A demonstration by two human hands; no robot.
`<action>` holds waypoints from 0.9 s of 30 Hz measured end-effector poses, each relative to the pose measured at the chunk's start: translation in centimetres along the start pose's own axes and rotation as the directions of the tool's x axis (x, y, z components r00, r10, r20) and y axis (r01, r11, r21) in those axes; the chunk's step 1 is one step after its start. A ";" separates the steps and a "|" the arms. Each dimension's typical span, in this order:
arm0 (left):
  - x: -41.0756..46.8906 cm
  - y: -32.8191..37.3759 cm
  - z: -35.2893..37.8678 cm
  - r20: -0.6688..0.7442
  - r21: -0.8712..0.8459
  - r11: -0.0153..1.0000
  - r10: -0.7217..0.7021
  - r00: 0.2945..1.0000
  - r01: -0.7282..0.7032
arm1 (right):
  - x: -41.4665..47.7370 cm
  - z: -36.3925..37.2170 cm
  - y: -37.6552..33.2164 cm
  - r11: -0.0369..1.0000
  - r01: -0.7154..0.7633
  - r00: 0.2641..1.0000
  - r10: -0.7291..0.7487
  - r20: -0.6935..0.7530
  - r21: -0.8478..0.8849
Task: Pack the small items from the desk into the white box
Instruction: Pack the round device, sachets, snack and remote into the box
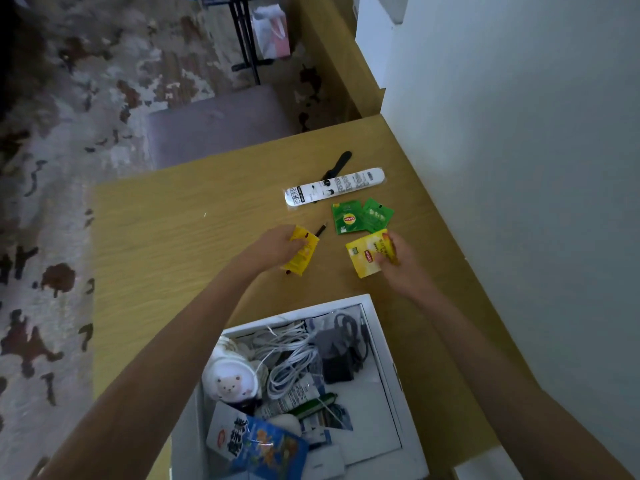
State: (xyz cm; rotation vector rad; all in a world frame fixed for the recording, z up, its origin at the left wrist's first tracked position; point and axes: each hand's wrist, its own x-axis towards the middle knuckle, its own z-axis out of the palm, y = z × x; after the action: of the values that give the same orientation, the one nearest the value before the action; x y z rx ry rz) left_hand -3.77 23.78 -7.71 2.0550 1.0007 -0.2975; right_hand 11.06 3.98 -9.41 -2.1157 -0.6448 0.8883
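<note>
The white box [388, 344] stands open at the desk's near edge, holding white cables, a dark charger, a bear-print pouch and a blue snack packet. My left hand [277, 245] grips a yellow sachet [302, 253] lying on the desk. My right hand [398, 261] pinches yellow Lipton tea bags [365, 252] just above the desk. Beyond them lie two green tea bags [360, 216], a long white packet [334, 189] with a black strip [337, 165] behind it, and a small black stick [320, 230] next to the yellow sachet.
The wooden desk [173, 237] runs along a white wall [519, 168] on the right. A purple stool [214, 123] stands past the desk's far edge on a patterned carpet. A black stand and a white-pink bag are farther back.
</note>
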 end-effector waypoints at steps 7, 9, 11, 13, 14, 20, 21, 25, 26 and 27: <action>-9.3 2.8 -1.0 -0.074 -0.559 0.801 0.208 0.975 -0.213 | -7.0 -2.9 -7.0 0.947 0.314 0.938 -0.320 0.136 0.066; -11.6 3.4 -0.8 -0.094 -0.584 0.766 0.265 0.960 -0.268 | -8.6 -2.4 -7.9 0.937 0.350 0.929 -0.349 0.120 0.012; -13.5 3.4 -0.6 -0.116 -0.546 0.769 0.323 0.939 -0.332 | -9.8 -1.7 -8.3 0.926 0.368 0.930 -0.364 0.053 -0.084; -15.2 2.8 -0.2 -0.118 -0.509 0.782 0.350 0.929 -0.359 | -10.7 -1.0 -8.6 0.910 0.383 0.921 -0.389 -0.003 -0.157; -16.0 2.4 0.1 -0.117 -0.503 0.785 0.353 0.928 -0.362 | -11.2 -0.7 -8.7 0.902 0.393 0.916 -0.401 -0.010 -0.177; -19.2 0.3 2.1 -0.127 -0.582 0.728 0.357 0.925 -0.361 | -13.9 0.8 -7.6 0.882 0.376 0.925 -0.374 0.064 -0.283; -19.5 0.0 2.6 -0.132 -0.552 0.746 0.362 0.923 -0.372 | -14.4 0.9 -7.4 0.870 0.389 0.920 -0.382 0.086 -0.304; -20.6 -0.7 4.8 -0.098 -0.409 0.844 0.338 0.936 -0.347 | -16.3 1.1 -6.8 0.775 0.495 0.869 -0.433 0.240 -0.393; -20.8 -0.8 5.4 -0.084 -0.387 0.849 0.355 0.931 -0.359 | -16.7 1.0 -6.5 0.773 0.500 0.865 -0.422 0.273 -0.390; -21.0 -0.8 6.0 -0.069 -0.368 0.852 0.375 0.924 -0.373 | -17.0 0.9 -6.1 0.775 0.498 0.864 -0.406 0.297 -0.390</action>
State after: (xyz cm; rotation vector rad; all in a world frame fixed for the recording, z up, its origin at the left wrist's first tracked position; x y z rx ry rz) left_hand -17.40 7.99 -1.19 1.8379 0.5745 0.0916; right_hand -1.41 -3.35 1.49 -2.1216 -1.5307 0.7149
